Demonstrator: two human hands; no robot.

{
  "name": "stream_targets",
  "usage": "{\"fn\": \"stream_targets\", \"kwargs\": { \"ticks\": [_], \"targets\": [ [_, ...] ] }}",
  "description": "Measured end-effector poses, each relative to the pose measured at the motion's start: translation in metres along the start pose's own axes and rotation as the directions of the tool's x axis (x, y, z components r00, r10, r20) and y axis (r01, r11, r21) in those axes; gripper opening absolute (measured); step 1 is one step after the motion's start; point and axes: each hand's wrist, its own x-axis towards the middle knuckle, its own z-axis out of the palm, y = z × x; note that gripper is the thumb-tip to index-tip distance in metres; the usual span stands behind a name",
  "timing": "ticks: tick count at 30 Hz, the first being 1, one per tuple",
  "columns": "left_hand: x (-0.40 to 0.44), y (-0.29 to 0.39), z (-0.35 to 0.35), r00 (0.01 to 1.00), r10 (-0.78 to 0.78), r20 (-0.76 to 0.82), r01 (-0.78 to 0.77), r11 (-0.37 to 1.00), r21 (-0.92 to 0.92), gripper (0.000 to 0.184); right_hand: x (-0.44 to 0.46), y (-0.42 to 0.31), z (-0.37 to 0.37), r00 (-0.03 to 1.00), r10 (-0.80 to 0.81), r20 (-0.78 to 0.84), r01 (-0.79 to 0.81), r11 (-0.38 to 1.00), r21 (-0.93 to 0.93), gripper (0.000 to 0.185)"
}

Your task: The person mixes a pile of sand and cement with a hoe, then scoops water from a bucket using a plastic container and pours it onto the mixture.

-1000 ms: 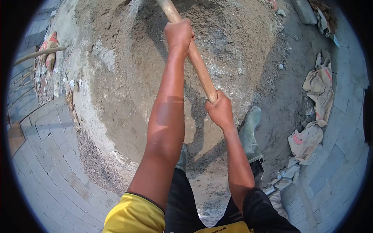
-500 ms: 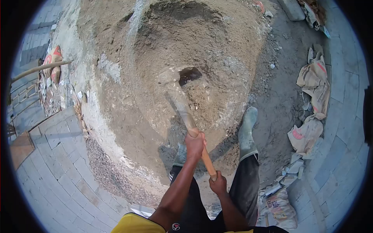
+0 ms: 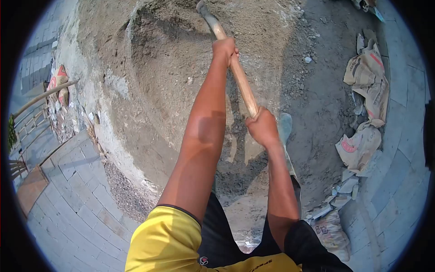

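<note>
Both hands grip what looks like a hoe, with a pale wooden handle and a greyish, curved far end. My left hand is closed around the shaft near its head, arm stretched far forward. Lower down, my right hand wraps the butt end of the handle. The tool's head lies near the top edge of the view, and its blade cannot be made out. Beneath it spreads a mound of sandy soil with a dug-out hollow at the far side. A boot shows partly behind my right hand.
Torn paper sacks and broken slabs line the right side. Grey paving borders the soil at the left, with gravel along its edge. A bent pole and another sack are at the far left.
Both hands have moved forward and up with the hoe, its head going from near the small hole to the top of the view. My arms now cover more of the ground.
</note>
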Motion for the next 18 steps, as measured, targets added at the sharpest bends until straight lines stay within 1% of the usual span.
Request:
{"fn": "stream_targets", "kwargs": {
  "ticks": [1,2,3,4,5,7,9,11,12,13,14,15,16,17,18],
  "targets": [
    [-0.016,-0.023,0.012,0.999,-0.034,0.000,0.034,0.997,0.067,0.018,-0.010,0.030,0.012,0.999,-0.003,-0.051,0.005,0.999,0.034,0.027],
    [-0.026,-0.033,0.015,0.999,-0.038,0.037,0.035,0.996,0.087,0.017,-0.023,0.056,0.026,0.996,0.007,-0.092,0.000,0.997,0.075,0.027],
    [-0.040,-0.054,0.008,0.996,-0.069,0.061,0.061,0.990,0.126,0.017,-0.045,0.072,0.036,0.996,0.043,-0.072,-0.037,0.996,0.085,0.027],
    [-0.055,-0.074,-0.001,0.994,-0.073,0.077,0.064,0.991,0.113,0.017,-0.064,0.080,0.045,0.996,0.086,-0.030,-0.081,0.987,0.137,0.027],
    [-0.064,-0.081,-0.006,0.994,-0.040,0.099,0.032,0.996,0.081,0.017,-0.070,0.083,0.050,0.996,0.093,-0.010,-0.090,0.979,0.185,0.028],
    [-0.095,-0.111,-0.024,0.996,-0.022,0.086,0.019,0.999,0.029,0.017,-0.108,0.101,0.069,0.993,0.105,-0.061,-0.096,0.987,0.132,0.028],
    [-0.139,-0.140,-0.049,0.992,-0.044,0.117,0.054,0.995,-0.088,0.015,-0.155,0.124,0.091,0.990,0.125,-0.065,-0.120,0.990,0.081,0.029],
    [-0.188,-0.170,-0.079,0.991,-0.062,0.114,0.073,0.993,-0.089,0.010,-0.208,0.140,0.111,0.987,0.117,-0.106,-0.109,0.991,0.079,0.022],
    [-0.215,-0.174,-0.094,0.995,-0.076,0.066,0.078,0.997,-0.020,0.010,-0.225,0.147,0.126,0.986,0.124,-0.110,-0.116,0.990,0.081,0.022],
    [-0.236,-0.170,-0.107,0.996,-0.091,0.017,0.090,0.995,0.051,0.009,-0.239,0.155,0.143,0.992,0.087,-0.096,-0.079,0.993,0.090,0.023],
    [-0.251,-0.149,-0.120,0.999,-0.031,-0.020,0.032,0.998,0.055,0.009,-0.249,0.161,0.155,0.995,0.051,-0.080,-0.043,0.994,0.098,0.024],
    [-0.262,-0.122,-0.136,0.998,0.028,-0.059,-0.024,0.998,0.061,0.009,-0.240,0.157,0.164,0.998,0.000,-0.059,0.010,0.984,0.175,0.027],
    [-0.255,-0.098,-0.148,0.988,0.118,-0.099,-0.121,0.992,-0.031,0.008,-0.220,0.133,0.159,0.978,-0.164,-0.128,0.187,0.964,0.191,0.032],
    [-0.244,-0.062,-0.160,0.980,0.158,-0.117,-0.167,0.983,-0.072,0.016,-0.194,0.097,0.152,0.963,-0.222,-0.151,0.248,0.950,0.190,0.032],
    [-0.230,-0.028,-0.170,0.945,0.313,-0.092,-0.321,0.943,-0.090,0.005,-0.164,0.065,0.148,0.967,-0.237,-0.097,0.251,0.952,0.175,0.033]
  ]
}}
